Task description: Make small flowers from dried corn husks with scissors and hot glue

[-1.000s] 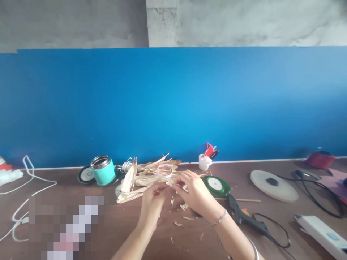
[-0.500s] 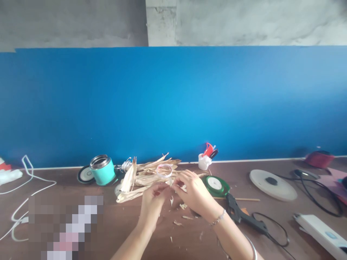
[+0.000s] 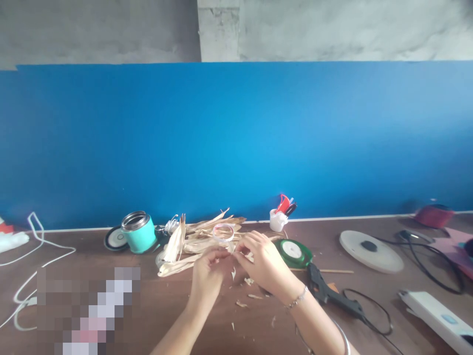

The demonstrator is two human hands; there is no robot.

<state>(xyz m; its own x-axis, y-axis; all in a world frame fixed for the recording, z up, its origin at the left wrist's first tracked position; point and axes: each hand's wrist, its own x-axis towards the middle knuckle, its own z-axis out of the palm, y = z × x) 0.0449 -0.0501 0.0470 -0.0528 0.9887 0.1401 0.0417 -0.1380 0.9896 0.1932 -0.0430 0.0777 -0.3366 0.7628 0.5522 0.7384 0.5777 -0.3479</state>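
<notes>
Husk pile (image 3: pixel 199 245), dry and pale, serves as landmark. Both hands work just on its near side, toward its right end: left hand (image 3: pixel 207 273) and right hand (image 3: pixel 260 256) nearly fingertip to fingertip. Thumb and forefinger look pinched together on each, apparently with one small pale piece (image 3: pixel 230 247) between them; the fingers hide most of it, so its shape and material are uncertain. White ring (image 3: pixel 223 240) shows just beyond the fingertips, over the pile's right part; cannot tell whether it touches the piece. Loose scraps (image 3: pixel 249 281) litter the near side of the pile. Hazards, by my judgement: the piece, if brittle like the scraps, could split should the two pinches pull unevenly, or slip free, being so small, should either loosen. A knuckle pushed forward could knock the ring or shift the husks. Black glue gun (image 3: pixel 334 295) lies right of the pile and nearer the wearer, close beside the right forearm; a sideways elbow swing could drag it or its cord, and if it is hot, which does not show, a burn could follow. Green spool (image 3: pixel 308 257), right of the pile, might be nudged likewise. Turquoise jar (image 3: pixel 142 237), left of the pile, stands open; flicked scraps could land inside.
</notes>
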